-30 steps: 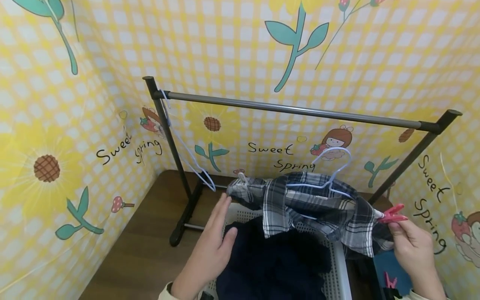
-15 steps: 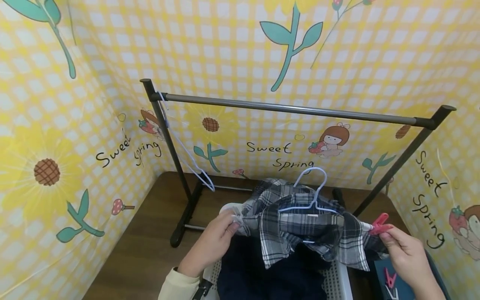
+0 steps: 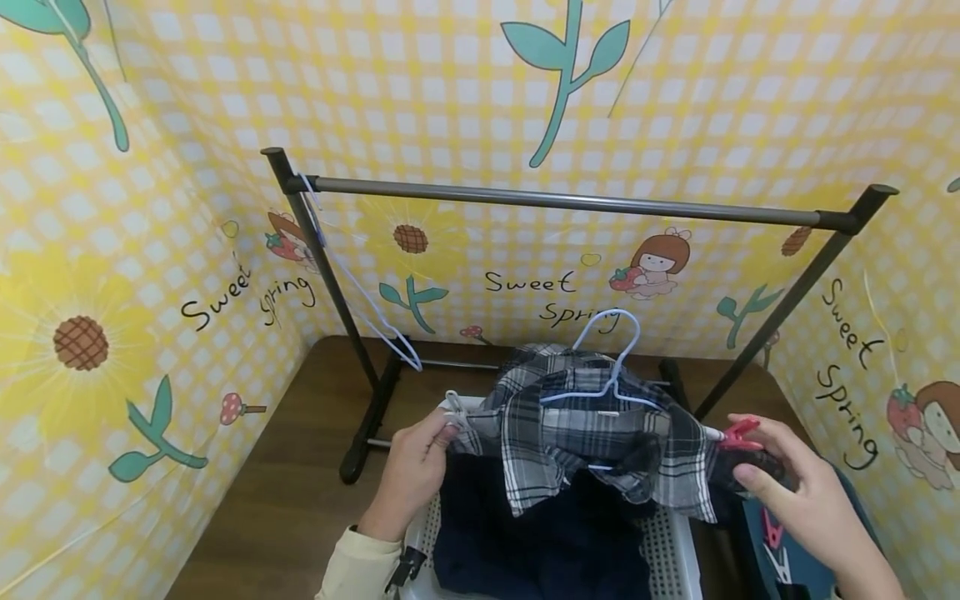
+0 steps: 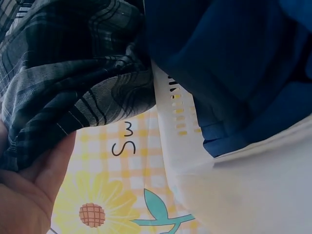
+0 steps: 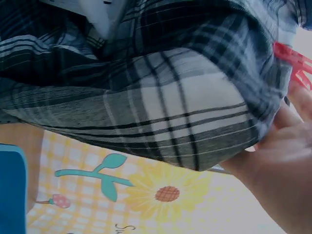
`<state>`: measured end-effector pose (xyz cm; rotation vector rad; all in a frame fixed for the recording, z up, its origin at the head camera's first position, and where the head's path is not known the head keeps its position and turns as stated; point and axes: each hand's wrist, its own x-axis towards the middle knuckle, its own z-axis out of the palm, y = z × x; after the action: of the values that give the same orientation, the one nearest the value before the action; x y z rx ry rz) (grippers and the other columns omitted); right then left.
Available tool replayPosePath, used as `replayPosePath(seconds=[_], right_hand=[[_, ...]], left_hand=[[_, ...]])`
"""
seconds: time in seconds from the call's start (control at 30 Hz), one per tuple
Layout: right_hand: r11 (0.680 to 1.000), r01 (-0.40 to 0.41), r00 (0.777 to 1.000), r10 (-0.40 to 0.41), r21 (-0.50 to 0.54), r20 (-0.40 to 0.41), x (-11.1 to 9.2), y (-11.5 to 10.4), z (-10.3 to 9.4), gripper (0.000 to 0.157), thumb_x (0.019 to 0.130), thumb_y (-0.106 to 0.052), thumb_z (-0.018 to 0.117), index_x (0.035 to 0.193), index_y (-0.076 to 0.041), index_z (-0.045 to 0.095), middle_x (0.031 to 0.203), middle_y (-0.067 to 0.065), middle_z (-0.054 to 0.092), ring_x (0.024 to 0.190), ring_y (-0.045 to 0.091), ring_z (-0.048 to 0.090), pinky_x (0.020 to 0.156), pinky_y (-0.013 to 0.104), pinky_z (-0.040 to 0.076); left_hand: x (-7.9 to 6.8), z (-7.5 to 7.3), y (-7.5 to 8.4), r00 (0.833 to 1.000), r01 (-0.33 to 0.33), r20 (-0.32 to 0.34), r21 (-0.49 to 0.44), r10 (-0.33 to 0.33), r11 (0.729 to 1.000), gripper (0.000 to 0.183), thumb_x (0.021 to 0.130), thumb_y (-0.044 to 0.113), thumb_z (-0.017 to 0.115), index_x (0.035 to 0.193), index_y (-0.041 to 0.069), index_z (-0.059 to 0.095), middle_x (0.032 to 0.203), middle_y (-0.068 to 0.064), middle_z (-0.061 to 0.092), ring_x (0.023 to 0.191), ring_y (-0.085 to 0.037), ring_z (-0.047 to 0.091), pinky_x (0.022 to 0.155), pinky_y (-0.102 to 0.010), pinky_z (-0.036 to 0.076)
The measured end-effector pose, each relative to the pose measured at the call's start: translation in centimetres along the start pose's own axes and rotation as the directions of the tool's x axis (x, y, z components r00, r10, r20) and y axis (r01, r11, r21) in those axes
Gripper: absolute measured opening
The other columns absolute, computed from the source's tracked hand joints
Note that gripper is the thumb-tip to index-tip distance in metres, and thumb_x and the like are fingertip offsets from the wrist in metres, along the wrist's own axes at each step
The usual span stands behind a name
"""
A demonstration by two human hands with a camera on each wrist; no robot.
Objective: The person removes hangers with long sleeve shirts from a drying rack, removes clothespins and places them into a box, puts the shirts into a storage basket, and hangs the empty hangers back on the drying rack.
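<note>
A grey and black plaid shirt (image 3: 607, 433) hangs on a light blue hanger (image 3: 626, 358) over the basket. My left hand (image 3: 412, 471) pinches the shirt's left shoulder, close to a pale clothespin (image 3: 454, 403). In the left wrist view, the plaid cloth folds over the left fingers (image 4: 56, 158). At the other shoulder, a pink clothespin (image 3: 738, 435) is clipped on the shirt. My right hand (image 3: 806, 487) holds the shirt there, fingers at the clothespin and thumb below it on the dark sleeve. The right wrist view shows the right fingers partly hidden behind the cloth.
Dark navy clothing (image 3: 540, 533) fills a white perforated basket (image 3: 675, 558) below the shirt. Behind stands a black and grey clothes rack (image 3: 555, 200), with another blue hanger (image 3: 367, 292) at its left end. A blue bin (image 3: 813, 558) with pink and white clothespins stands at right.
My left hand, at first open beside the shirt, now pinches its left shoulder. The shirt and hanger have moved left and lower. My right hand has shifted from pinching the pink clothespin to around the sleeve.
</note>
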<state>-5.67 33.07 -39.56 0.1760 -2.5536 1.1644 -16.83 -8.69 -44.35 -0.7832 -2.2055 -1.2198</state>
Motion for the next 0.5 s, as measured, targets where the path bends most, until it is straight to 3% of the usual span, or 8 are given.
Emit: replayPosePath(seconds=[0.07, 0.17, 0.33, 0.47, 0.5], right_hand=[[0.999, 0.027, 0.998, -0.026, 0.02, -0.056, 0.1, -0.2, 0.1, 0.045, 0.087, 0.004, 0.063, 0.13, -0.008, 0.051, 0.112, -0.009, 0.059, 0.1, 0.0, 0.053, 0.078, 0.01, 0.039], [0.98, 0.153, 0.983, -0.138, 0.127, -0.121, 0.5, -0.2, 0.4, 0.041, 0.084, 0.015, 0.059, 0.123, 0.005, 0.052, 0.112, 0.003, 0.061, 0.099, 0.006, 0.057, 0.081, 0.012, 0.042], [0.881, 0.377, 0.921, -0.322, 0.286, -0.221, 1.1, 0.0, 0.9, 0.03, 0.081, 0.023, 0.056, 0.11, 0.019, 0.054, 0.108, 0.023, 0.061, 0.099, 0.017, 0.061, 0.082, 0.017, 0.045], [0.812, 0.452, 0.88, -0.338, 0.369, -0.334, 1.2, -0.2, 1.2, 0.021, 0.082, 0.022, 0.056, 0.103, 0.023, 0.054, 0.102, 0.027, 0.062, 0.093, 0.019, 0.063, 0.081, 0.019, 0.047], [0.809, 0.449, 0.878, -0.322, 0.378, -0.355, 1.1, -0.2, 1.1, 0.02, 0.082, 0.021, 0.056, 0.102, 0.023, 0.054, 0.102, 0.027, 0.062, 0.092, 0.019, 0.063, 0.08, 0.019, 0.047]], left_hand=[[0.0, -0.1, -0.1, 1.0, -0.018, -0.007, -0.009, 0.018, 1.0, 0.019, 0.089, 0.003, 0.06, 0.077, 0.015, 0.051, 0.064, 0.007, 0.04, 0.056, -0.007, 0.041, 0.049, -0.022, 0.037], [-0.1, -0.1, -0.3, 0.999, -0.028, -0.026, -0.006, 0.028, 1.0, 0.018, 0.087, 0.002, 0.062, 0.078, 0.015, 0.053, 0.065, 0.007, 0.044, 0.057, -0.007, 0.043, 0.05, -0.021, 0.038], [-0.1, -0.3, -0.4, 1.0, -0.014, -0.024, -0.013, 0.014, 1.0, 0.015, 0.088, 0.003, 0.061, 0.08, 0.015, 0.055, 0.066, 0.006, 0.046, 0.056, -0.008, 0.043, 0.05, -0.021, 0.037], [-0.1, -0.4, -0.3, 1.0, -0.019, -0.019, -0.012, 0.019, 1.0, 0.015, 0.088, 0.004, 0.06, 0.079, 0.015, 0.054, 0.065, 0.006, 0.044, 0.055, -0.008, 0.042, 0.049, -0.021, 0.036], [-0.1, -0.4, -0.3, 1.0, -0.021, -0.021, -0.009, 0.021, 1.0, 0.016, 0.088, 0.004, 0.06, 0.079, 0.015, 0.054, 0.064, 0.006, 0.043, 0.055, -0.008, 0.041, 0.049, -0.021, 0.036]])
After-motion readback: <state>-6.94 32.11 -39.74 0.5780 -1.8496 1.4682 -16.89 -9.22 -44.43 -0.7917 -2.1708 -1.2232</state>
